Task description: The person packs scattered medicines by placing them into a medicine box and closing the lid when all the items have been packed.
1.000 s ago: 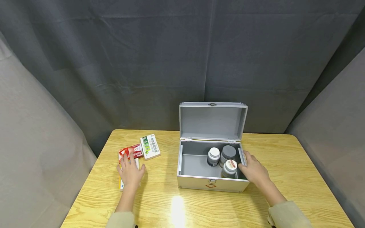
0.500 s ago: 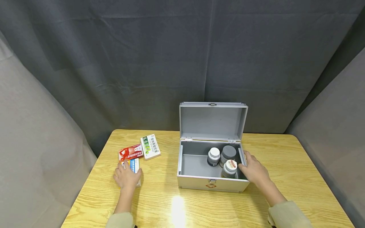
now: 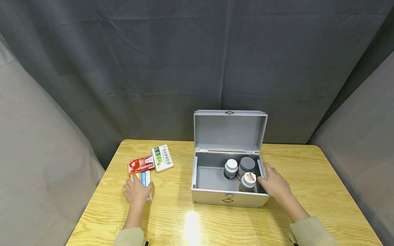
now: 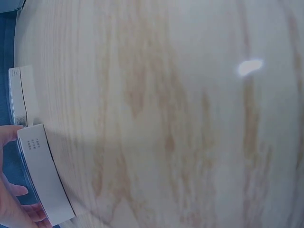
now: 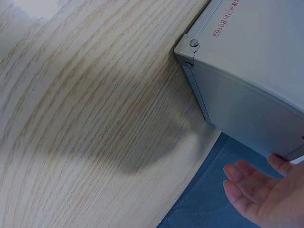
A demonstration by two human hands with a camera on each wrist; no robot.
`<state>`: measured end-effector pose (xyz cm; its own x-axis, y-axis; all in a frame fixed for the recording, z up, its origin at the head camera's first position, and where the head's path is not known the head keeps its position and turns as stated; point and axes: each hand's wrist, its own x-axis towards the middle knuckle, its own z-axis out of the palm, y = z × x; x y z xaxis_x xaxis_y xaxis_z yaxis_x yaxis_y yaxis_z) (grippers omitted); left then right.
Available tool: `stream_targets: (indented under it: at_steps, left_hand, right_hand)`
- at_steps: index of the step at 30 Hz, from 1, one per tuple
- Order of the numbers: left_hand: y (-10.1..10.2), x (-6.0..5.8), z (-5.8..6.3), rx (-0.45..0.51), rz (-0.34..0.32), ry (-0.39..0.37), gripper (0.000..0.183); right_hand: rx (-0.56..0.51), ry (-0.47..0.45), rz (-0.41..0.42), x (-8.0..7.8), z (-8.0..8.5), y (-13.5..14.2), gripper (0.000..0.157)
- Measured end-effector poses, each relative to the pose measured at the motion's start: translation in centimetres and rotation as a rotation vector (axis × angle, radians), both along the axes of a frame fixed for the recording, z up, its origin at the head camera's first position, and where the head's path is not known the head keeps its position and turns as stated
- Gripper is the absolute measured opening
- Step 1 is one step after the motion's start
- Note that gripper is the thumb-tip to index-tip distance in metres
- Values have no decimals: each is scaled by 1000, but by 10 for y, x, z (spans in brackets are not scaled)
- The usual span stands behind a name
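In the head view, my left hand [image 3: 136,192] is over a white medicine box with blue and yellow print [image 3: 144,178] at the table's left. In the left wrist view, thumb and fingers grip opposite edges of this box [image 4: 46,175]; the hand covers much of it. An open silver first-aid case [image 3: 212,197] stands right of centre. Its right rim is touched by my right hand [image 3: 275,182]. Seen from the right wrist, one digit meets the rim while the other fingers [image 5: 251,183] extend loosely beside the case, holding nothing.
Beyond the left hand lie a red medicine box [image 3: 141,164] and a white-and-green one [image 3: 162,158]. Inside the case stand a white-capped bottle [image 3: 230,169], a grey-lidded bottle [image 3: 246,165] and another white-capped bottle [image 3: 247,182]. The raised lid [image 3: 229,131] stands behind them.
My left hand has drawn back toward me from over the red box and taken hold of the white-and-blue medicine box. The right hand and the case have stayed put.
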<state>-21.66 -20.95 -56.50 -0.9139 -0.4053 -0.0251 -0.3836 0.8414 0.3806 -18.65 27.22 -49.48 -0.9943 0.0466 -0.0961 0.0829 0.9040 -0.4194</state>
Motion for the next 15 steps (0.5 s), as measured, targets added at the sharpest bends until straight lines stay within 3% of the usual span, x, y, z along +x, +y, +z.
stream_targets:
  at_steps: [15]
  left_hand:
    - [2, -1, 0, 13, 13, 11, 90]
  right_hand:
    - [5, 10, -1, 0, -1, 0, 62]
